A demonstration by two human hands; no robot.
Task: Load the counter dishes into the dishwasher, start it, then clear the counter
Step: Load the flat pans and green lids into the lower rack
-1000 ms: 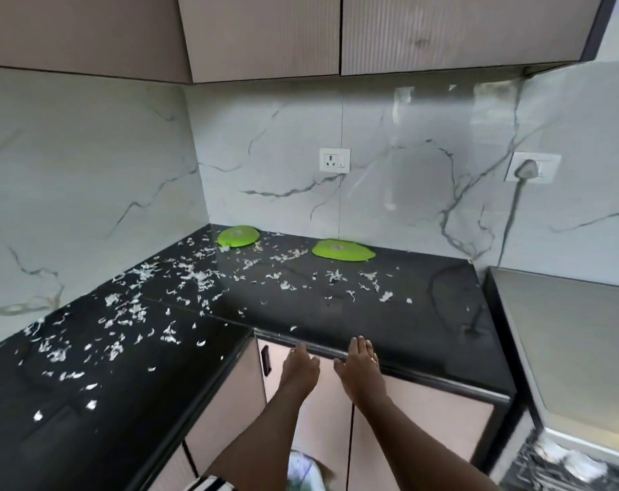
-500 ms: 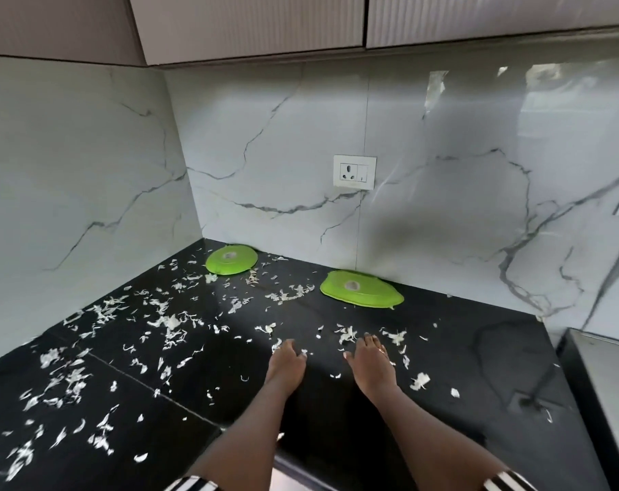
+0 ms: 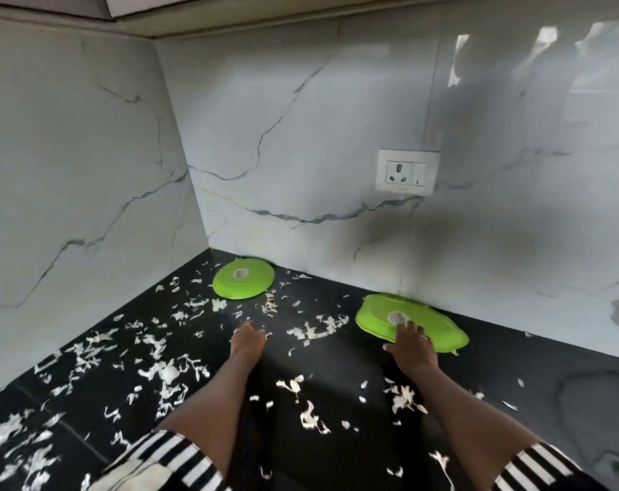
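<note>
Two bright green dishes lie upside down on the black counter (image 3: 336, 455) against the marble wall. The round green plate (image 3: 243, 282) sits in the back corner. The larger oval green dish (image 3: 439, 326) lies to its right. My right hand (image 3: 412, 343) reaches over the oval dish's near edge, fingers stretched flat onto it. My left hand (image 3: 247, 340) hovers low over the counter in front of the round plate, fingers loosely bent, holding nothing.
White shredded scraps (image 3: 166, 373) are scattered across most of the counter, thickest at the left. A wall socket (image 3: 406, 171) sits above the oval dish. Marble walls close the corner at left and back.
I have leaned in over the counter. Both hands moved forward from the counter's front edge; the right hand now touches the oval dish, the left is nearer the round plate.
</note>
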